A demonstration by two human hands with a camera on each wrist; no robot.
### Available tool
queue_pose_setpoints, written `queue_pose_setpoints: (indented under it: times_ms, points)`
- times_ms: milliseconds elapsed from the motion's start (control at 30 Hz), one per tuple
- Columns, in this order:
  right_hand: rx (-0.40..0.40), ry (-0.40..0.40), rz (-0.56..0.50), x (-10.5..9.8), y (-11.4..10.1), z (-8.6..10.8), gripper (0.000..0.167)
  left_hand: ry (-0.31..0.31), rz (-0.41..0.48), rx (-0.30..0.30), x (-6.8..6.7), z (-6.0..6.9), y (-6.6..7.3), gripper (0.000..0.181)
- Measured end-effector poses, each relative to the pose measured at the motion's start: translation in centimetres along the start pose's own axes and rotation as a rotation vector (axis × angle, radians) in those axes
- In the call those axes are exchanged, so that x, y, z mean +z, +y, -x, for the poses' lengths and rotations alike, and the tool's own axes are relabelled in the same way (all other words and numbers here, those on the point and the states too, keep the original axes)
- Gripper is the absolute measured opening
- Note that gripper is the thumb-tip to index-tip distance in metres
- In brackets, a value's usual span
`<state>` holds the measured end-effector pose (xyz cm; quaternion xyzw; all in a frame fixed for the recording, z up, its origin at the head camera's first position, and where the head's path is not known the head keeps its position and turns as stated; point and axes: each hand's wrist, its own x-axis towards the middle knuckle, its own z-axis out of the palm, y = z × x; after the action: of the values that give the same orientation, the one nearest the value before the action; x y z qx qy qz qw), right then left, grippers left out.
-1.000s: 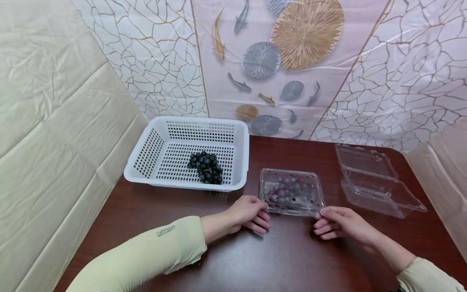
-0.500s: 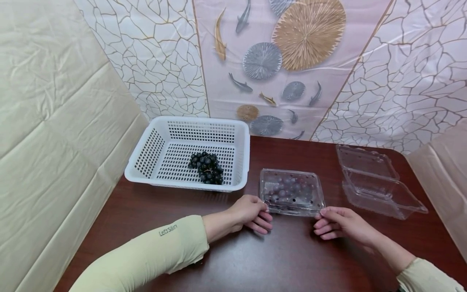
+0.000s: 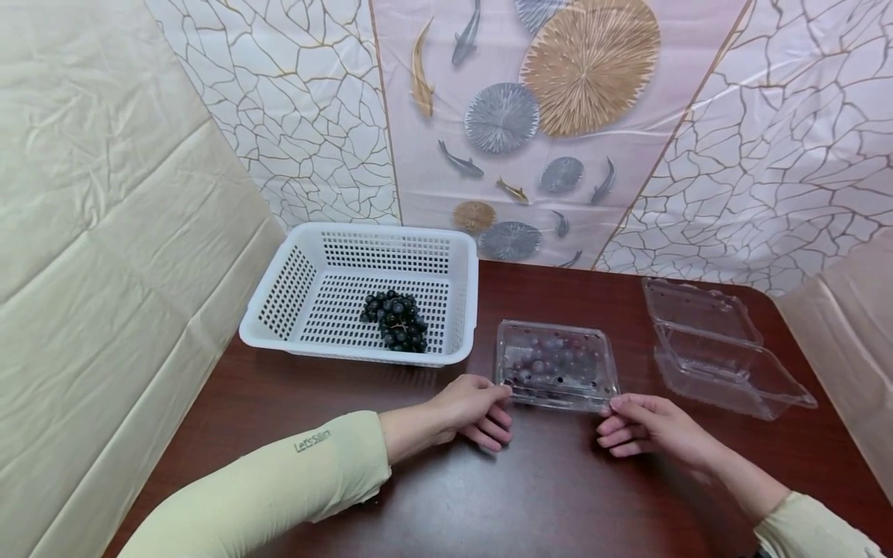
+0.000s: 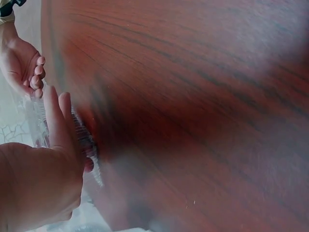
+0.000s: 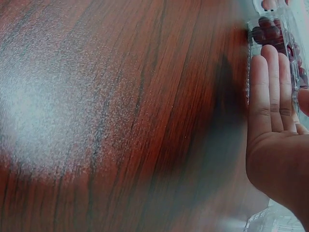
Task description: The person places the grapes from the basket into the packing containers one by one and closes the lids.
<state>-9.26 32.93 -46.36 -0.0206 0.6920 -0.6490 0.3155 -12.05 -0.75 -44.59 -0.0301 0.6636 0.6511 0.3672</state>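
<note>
A clear plastic clamshell box (image 3: 558, 399) with dark grapes (image 3: 551, 360) inside lies with its lid down, right of the table's middle. My left hand (image 3: 474, 411) has its thumb and forefinger at the front left corner of the box. At the front right corner, my right hand (image 3: 656, 430) pinches the rim between thumb and forefinger, its other fingers stretched out below. The right wrist view shows those straight fingers (image 5: 273, 92) beside the box wall. How firmly the left fingertips hold is partly hidden.
A white slotted basket (image 3: 359, 355) holding a bunch of black grapes (image 3: 398, 318) stands at the back left. An open clear clamshell (image 3: 725, 364) sits at the far right. Patterned cloth walls (image 3: 314, 116) enclose the dark wood table (image 3: 530, 496).
The closed box has shifted very slightly away and to the left, with both hands still at its front corners. The left hand has moved a little leftward. Basket and open clamshell stay put.
</note>
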Motion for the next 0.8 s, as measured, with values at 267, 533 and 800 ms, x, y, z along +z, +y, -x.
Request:
queue_pose_setpoints:
  times_ms: [267,533,800]
  points:
    - [-0.006,0.009,0.006,0.3,-0.3,-0.1,0.038,-0.029,-0.202,-0.004,-0.1,2.3,1.6,0.032]
    - [-0.037,-0.067,-0.013,0.6,-0.7,-0.1,0.042,-0.058,-0.355,0.052,-0.6,4.2,4.4,0.023]
    - [-0.027,-0.115,0.084,0.5,-1.5,1.1,0.054,-0.111,-0.457,0.101,-1.5,5.1,7.5,0.027]
